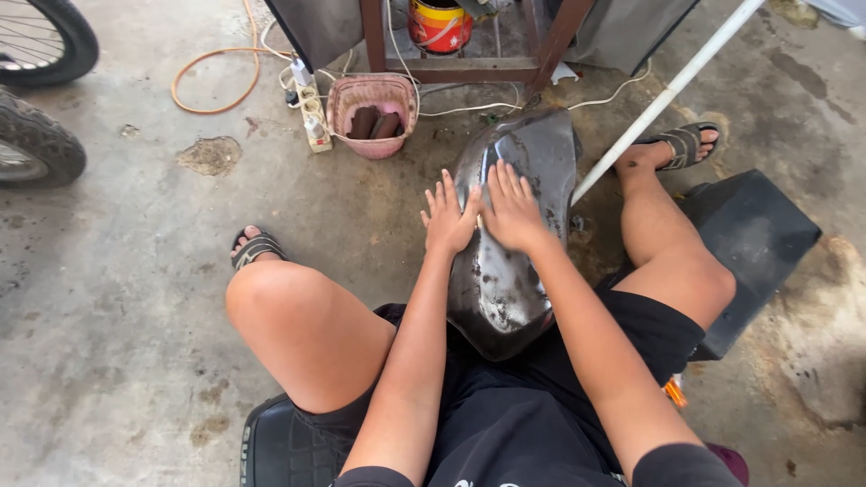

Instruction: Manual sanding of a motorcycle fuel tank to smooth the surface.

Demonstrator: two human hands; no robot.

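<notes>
1. Centre of frame: dull grey, scuffed metal motorcycle fuel tank, propped between the knees, nose on the concrete floor.
2. Left hand and right hand side by side, flat, fingers spread, pressing the tank's top, gripping nothing.
3. Surface bare and blotchy, apparently mid-sanding; no fresh coat yet.
4. Upper centre: pink plastic basket.

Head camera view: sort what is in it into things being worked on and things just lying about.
In hand:
- dark metal tank, between the knees
- left hand and right hand, both flat on it

Lying about:
- pink basket
- power strip
- orange hose
- paint can
- white pole
- tyres
</notes>
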